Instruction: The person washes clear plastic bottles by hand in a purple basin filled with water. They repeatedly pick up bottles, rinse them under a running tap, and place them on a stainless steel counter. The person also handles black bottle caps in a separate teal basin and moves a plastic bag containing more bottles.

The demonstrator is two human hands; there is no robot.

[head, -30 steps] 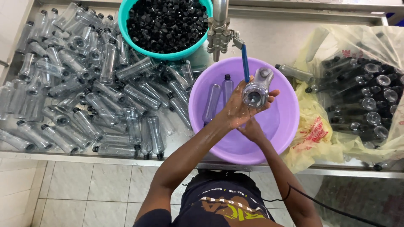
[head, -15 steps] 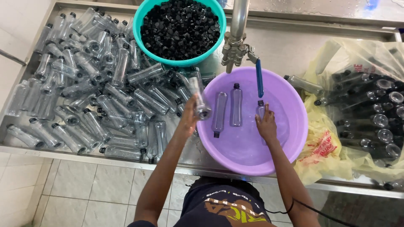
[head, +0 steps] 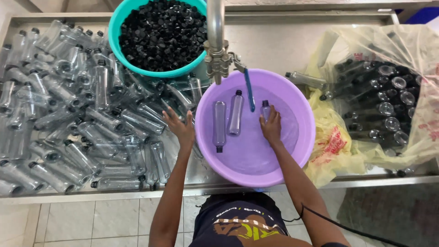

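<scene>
Right hand: fingers curled around a small capped bottle lying in the water of the purple basin; the bottle's dark cap points away from the fingertips, just beside the blue brush that hangs from the tap fitting. Two more capped bottles float side by side just to the left of these fingers.

Left hand: fingers spread wide and holding nothing, palm down just outside the basin rim, over the heap of clear capped bottles. Beyond it stands the teal basin of black caps.

Step in hand, as judged: rinsing, with one bottle gripped in the water. The next move calls for a firm grip on the wet plastic.

Pose: both forearms extended forward, right wrist dipped into the basin, left wrist level.
</scene>
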